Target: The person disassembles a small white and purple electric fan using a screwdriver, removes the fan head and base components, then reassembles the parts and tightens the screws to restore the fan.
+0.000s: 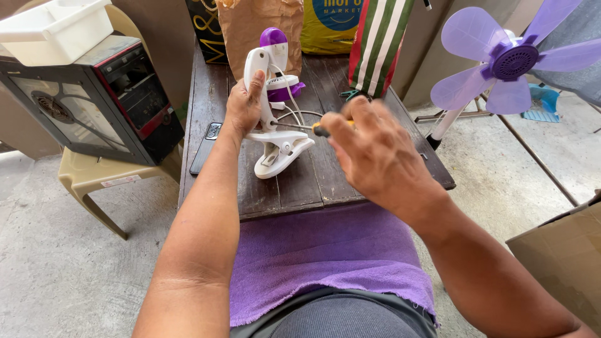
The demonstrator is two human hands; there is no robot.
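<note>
- Head view: your left hand (243, 106) grips the upright white plastic stand of a small clip fan body with purple motor housing (275, 94); the fingers are closed around the stand and the thumb lies up along it.
- The fan body stands on its white clamp base on the dark wooden plank surface (313, 181), near the middle, and a white cable (294, 112) loops just beside it.
- Your right hand (372, 153) holds a thin metal screwdriver with yellow and black handle (313, 128); the fingers are closed on the handle, and the shaft points left to the stand, near your left hand.
- A black phone (206, 147) lies on the left edge of the surface.
- A purple towel (325, 256) covers your lap under the near edge.
- A purple plastic fan blade on a white pole (501, 66) stands well apart at the right.
- A black computer case (94, 100) rests on a beige plastic chair (94, 178) at the left.
</note>
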